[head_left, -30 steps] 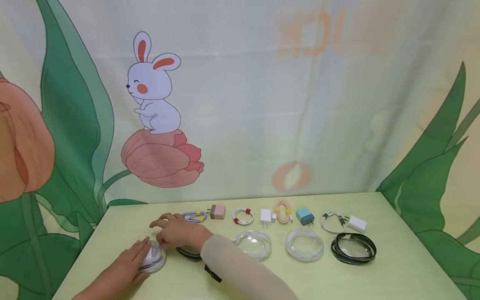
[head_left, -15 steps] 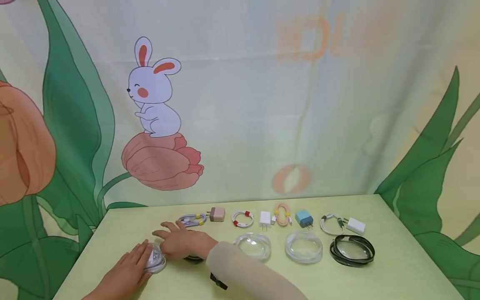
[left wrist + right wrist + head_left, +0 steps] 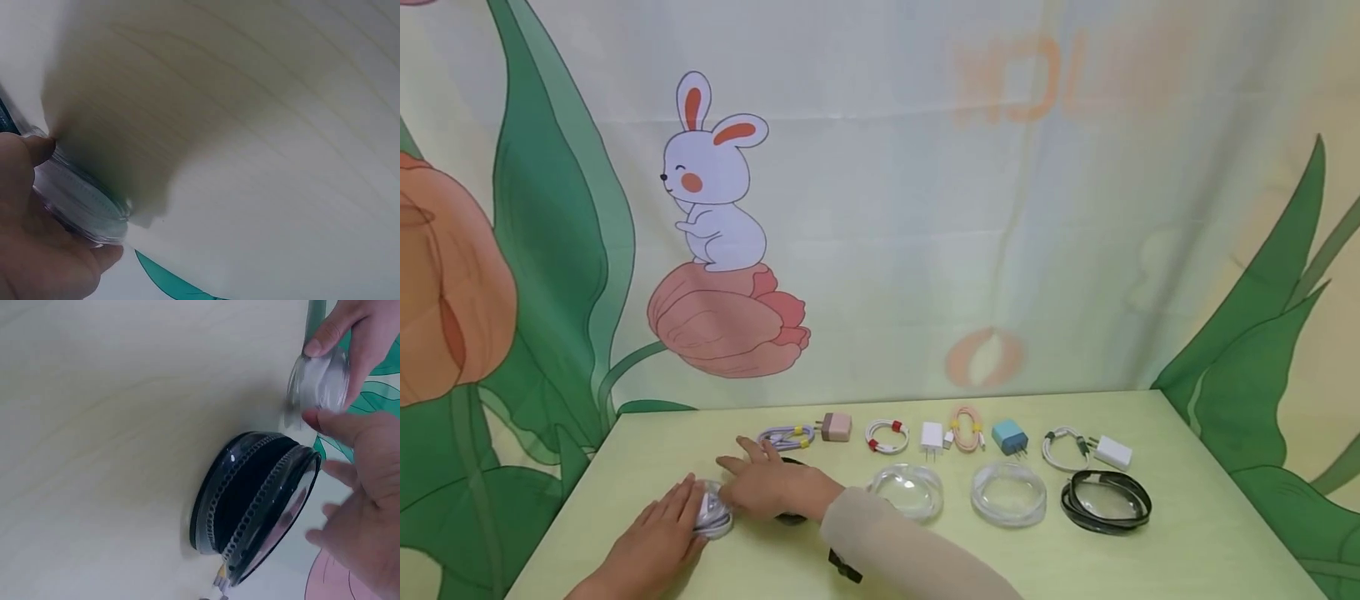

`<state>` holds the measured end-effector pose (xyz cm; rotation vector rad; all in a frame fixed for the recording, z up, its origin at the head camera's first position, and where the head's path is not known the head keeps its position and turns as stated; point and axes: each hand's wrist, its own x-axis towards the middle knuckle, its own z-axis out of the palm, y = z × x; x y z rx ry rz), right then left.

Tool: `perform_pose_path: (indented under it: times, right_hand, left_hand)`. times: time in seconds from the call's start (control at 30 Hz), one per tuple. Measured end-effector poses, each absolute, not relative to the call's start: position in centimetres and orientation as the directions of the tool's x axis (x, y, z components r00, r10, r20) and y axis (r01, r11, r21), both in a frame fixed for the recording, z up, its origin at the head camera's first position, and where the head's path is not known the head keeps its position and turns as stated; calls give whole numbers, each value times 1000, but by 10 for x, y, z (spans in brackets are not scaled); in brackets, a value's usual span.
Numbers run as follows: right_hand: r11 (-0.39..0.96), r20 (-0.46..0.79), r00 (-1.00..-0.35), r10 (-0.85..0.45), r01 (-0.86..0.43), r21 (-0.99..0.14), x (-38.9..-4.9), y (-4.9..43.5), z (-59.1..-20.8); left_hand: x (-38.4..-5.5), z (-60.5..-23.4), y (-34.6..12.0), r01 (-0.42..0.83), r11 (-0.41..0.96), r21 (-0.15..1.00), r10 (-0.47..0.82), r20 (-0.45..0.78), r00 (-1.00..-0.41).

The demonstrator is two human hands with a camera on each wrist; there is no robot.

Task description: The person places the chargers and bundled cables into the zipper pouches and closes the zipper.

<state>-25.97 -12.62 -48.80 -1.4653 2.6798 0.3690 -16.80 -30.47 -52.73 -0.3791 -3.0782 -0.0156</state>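
Since the frame from a second earlier, the right hand (image 3: 767,486) had shifted a little to the right and nearer the person, its beige sleeve (image 3: 917,543) following, so that part of the black case (image 3: 253,494) now showed above the wrist as well as below it. The left hand (image 3: 655,529) had kept its place on the clear case (image 3: 715,510), though a narrower part of that case now showed beside its fingers. The lilac cable (image 3: 767,437) and pink charger (image 3: 837,427) at the back of the worktop (image 3: 985,567) had stayed put.

The clear case was at the left of the worktop, between the two hands. The left hand came in from the lower left, back upwards, and grasped the case between thumb and fingers, as both wrist views showed. The right forearm slanted in from the lower right, with the wrist over the black case and the hand pointing left. One of its digits met the edge of the clear case, while the other fingers were spread and slightly bent; with the contact small and blurred, I could not tell whether this hand pinched the case or merely touched it
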Motion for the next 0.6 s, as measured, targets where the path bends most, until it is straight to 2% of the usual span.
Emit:
perform_pose_path:
  times: [0.13, 0.3, 0.47, 0.6]
  right_hand:
    - [564, -1, -574, -819, -806, 177, -261, -126, -493]
    - [625, 136, -610, -780, -770, 126, -264, -127, -499]
    - [639, 129, -627, -769, -762, 104, -262, -124, -501]
    - [624, 90, -618, -781, -779, 61, -257, -125, -499]
  left_hand:
    - [-168, -526, -307, 207, 978, 0, 207, 43, -977]
    - [-168, -521, -315, 243, 968, -61, 249, 161, -955]
    - [-167, -520, -317, 372, 928, -9, 368, 177, -913]
    - [-167, -520, -313, 378, 926, -17, 375, 176, -910]
